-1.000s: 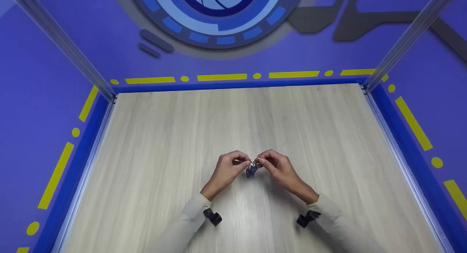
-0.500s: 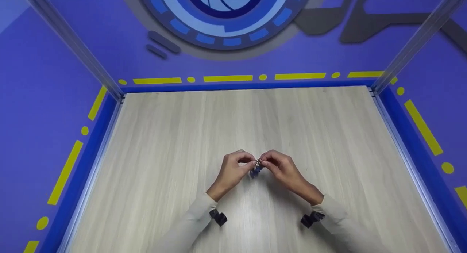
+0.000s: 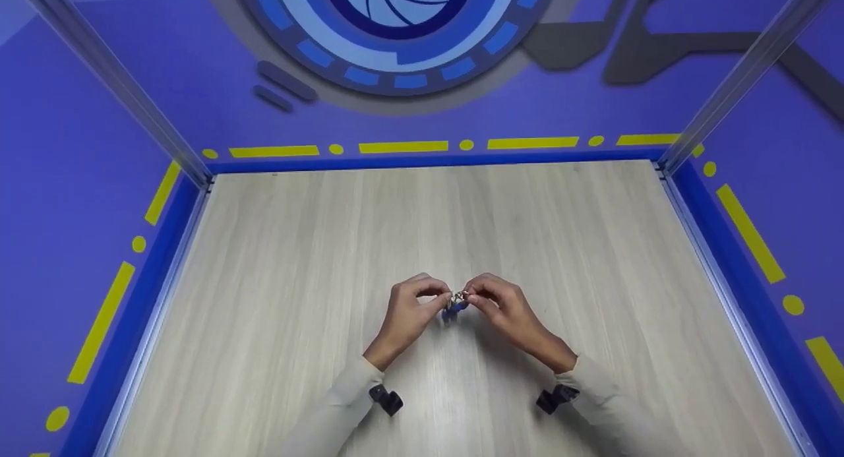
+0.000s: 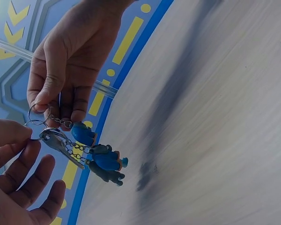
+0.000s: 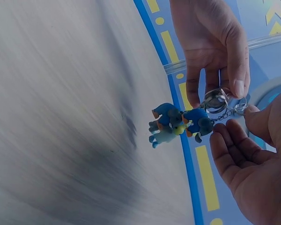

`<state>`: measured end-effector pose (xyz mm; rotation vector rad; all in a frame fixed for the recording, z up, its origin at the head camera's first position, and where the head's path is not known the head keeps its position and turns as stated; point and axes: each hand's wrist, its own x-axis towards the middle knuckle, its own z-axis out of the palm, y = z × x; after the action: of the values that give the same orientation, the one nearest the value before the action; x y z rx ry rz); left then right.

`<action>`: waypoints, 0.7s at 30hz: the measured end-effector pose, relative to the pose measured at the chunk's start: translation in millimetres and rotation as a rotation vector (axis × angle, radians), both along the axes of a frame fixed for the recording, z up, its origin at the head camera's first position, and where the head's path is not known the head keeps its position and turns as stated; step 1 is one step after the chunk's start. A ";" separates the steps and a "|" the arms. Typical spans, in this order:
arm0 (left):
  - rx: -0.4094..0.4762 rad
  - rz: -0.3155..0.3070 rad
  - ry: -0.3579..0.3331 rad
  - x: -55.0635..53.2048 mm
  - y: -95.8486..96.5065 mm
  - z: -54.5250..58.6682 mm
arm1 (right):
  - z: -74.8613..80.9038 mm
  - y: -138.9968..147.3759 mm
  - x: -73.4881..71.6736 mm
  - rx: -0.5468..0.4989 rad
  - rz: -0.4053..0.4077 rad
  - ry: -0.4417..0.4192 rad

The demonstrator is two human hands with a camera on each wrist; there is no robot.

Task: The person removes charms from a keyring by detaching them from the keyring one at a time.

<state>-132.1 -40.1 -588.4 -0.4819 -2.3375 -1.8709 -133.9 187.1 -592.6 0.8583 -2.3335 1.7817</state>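
Observation:
Both hands meet over the table, holding a bunch of keys (image 4: 59,145) on metal rings with short chains. My left hand (image 3: 407,310) pinches a ring on the key side between thumb and forefinger. My right hand (image 3: 513,312) pinches a thin split ring (image 4: 33,111) with thumb and forefinger; a chain runs from there to a small blue figurine (image 4: 84,134). Two more figurines hang below, a blue-and-grey one (image 4: 107,159) and a greyish one (image 4: 106,173). In the right wrist view, the rings (image 5: 216,101) overlap between the fingertips. The other fingers of both hands are loosely bent.
A light wood-grain table (image 3: 422,233) lies beneath the hands. Blue panels with yellow marks (image 3: 402,147) and metal corner posts (image 3: 132,94) enclose it at the back and sides. Each sleeved wrist carries a small black camera (image 3: 386,400).
The hands stay at nearly the same place, fingertips shifting slightly on the rings. They come closer together at half a second ago, then part a little. The head view sways slightly.

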 end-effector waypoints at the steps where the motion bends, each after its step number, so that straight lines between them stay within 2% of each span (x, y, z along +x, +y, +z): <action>1: 0.006 0.002 -0.004 0.1 -0.7 -0.4 | -0.4 -0.1 0.0 -0.001 0.000 -0.001; 10: 0.042 0.016 -0.014 1.0 -1.1 -1.4 | 0.8 -0.9 2.6 0.017 -0.022 -0.005; 21: 0.000 0.065 0.086 3.8 -1.1 1.9 | 5.4 -10.8 3.5 0.074 -0.043 0.166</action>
<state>-128.2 -41.2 -586.5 -0.4712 -2.2698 -1.7856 -130.4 176.3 -587.2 0.9202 -2.3060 1.5525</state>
